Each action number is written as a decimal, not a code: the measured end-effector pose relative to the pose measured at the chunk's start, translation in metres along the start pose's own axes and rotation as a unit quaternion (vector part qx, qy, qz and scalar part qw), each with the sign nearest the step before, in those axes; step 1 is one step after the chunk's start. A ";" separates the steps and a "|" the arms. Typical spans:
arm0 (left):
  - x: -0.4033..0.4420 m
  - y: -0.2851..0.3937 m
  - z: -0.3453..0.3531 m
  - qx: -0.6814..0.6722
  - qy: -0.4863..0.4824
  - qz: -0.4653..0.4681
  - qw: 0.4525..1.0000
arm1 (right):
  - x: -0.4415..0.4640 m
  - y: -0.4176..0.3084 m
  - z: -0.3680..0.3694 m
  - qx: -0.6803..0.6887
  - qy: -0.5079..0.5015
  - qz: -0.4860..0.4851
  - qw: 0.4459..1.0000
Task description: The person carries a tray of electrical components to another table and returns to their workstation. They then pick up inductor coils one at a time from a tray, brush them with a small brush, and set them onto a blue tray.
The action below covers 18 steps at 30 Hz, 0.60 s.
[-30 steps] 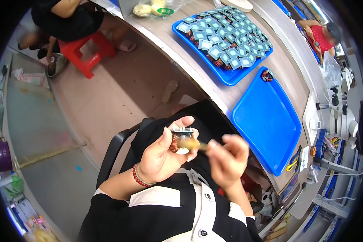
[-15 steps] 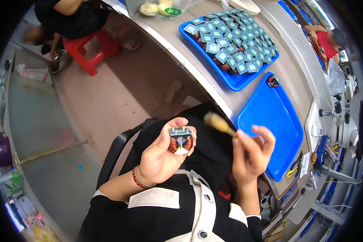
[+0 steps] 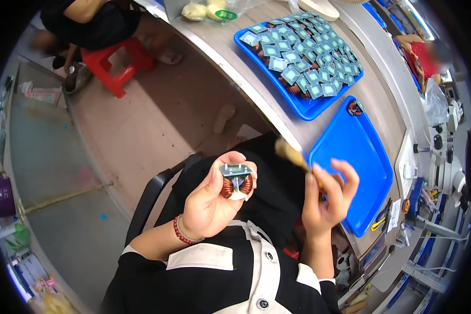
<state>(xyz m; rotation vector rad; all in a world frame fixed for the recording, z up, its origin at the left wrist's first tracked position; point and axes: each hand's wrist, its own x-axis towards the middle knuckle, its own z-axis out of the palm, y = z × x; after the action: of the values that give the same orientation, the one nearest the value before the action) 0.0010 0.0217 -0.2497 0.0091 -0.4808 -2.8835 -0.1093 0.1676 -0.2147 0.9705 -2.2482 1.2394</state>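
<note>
In my left hand [image 3: 209, 201] is a copper-wound coil [image 3: 236, 185] with a small dark square board and short pins on its upper side. The fingers wrap round its edges. My right hand [image 3: 327, 201] pinches the handle of a small brush [image 3: 292, 154], whose pale bristle end points up and left, blurred by motion. Brush and coil are apart. Beyond my right hand lies a blue tray [image 3: 353, 167] with a single coil [image 3: 355, 107] at its far corner. Farther back, another blue tray [image 3: 303, 112] is filled with rows of similar coils, boards facing up.
A plastic bag with yellowish round items [image 3: 209, 10] sits at the table's far end. Cutters and pens lie near the right edge. A person sits on a red stool [image 3: 112, 68] at upper left; another person in red [image 3: 424, 57] is at upper right.
The brush has shifted slightly to the right and up in my right hand, its angle a little changed. The coil in my left hand has tilted a little, showing more of its board.
</note>
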 end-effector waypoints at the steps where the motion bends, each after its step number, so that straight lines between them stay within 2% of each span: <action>1: 0.000 0.000 0.003 -0.004 0.031 0.004 1.000 | -0.004 -0.006 -0.003 0.027 -0.020 -0.053 0.998; 2: 0.000 0.001 0.004 -0.008 0.060 0.006 0.998 | -0.010 -0.005 0.000 0.024 -0.048 -0.119 0.991; 4: 0.002 0.002 0.002 -0.019 0.048 0.004 0.999 | -0.022 -0.014 0.013 0.133 -0.187 -0.075 0.970; 6: 0.003 0.003 -0.004 -0.018 0.015 0.007 1.000 | -0.023 -0.027 0.010 0.146 -0.236 -0.053 0.959; 7: 0.002 0.002 -0.001 -0.008 0.024 0.012 1.000 | -0.019 -0.025 0.008 0.122 -0.216 -0.078 0.966; 10: -0.002 0.003 0.006 -0.021 0.088 -0.012 0.996 | -0.016 -0.005 0.019 0.038 -0.054 -0.071 0.995; 11: 0.000 0.001 -0.007 -0.030 0.001 -0.010 0.999 | -0.003 -0.008 0.013 -0.091 -0.092 -0.064 0.990; 12: -0.001 0.000 -0.004 -0.030 -0.002 -0.009 1.000 | -0.001 -0.002 0.013 -0.071 -0.088 -0.032 0.993; 14: -0.004 0.000 0.006 -0.032 0.063 -0.012 0.997 | -0.009 -0.006 0.008 0.009 -0.038 -0.075 0.996; 15: -0.002 -0.002 0.006 -0.041 0.074 -0.009 0.996 | -0.013 -0.013 0.006 0.023 -0.048 -0.144 0.988; 16: 0.000 -0.002 -0.003 -0.046 0.005 -0.009 0.999 | -0.018 -0.020 0.004 0.038 -0.098 -0.177 0.979; 18: -0.001 -0.003 -0.001 -0.082 0.022 -0.017 0.996 | -0.018 -0.018 0.013 0.024 -0.123 -0.146 0.981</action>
<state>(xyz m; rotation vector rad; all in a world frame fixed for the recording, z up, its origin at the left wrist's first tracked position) 0.0015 0.0239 -0.2515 0.0542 -0.2371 -2.9402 -0.0835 0.1571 -0.2225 1.4835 -2.1569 1.0976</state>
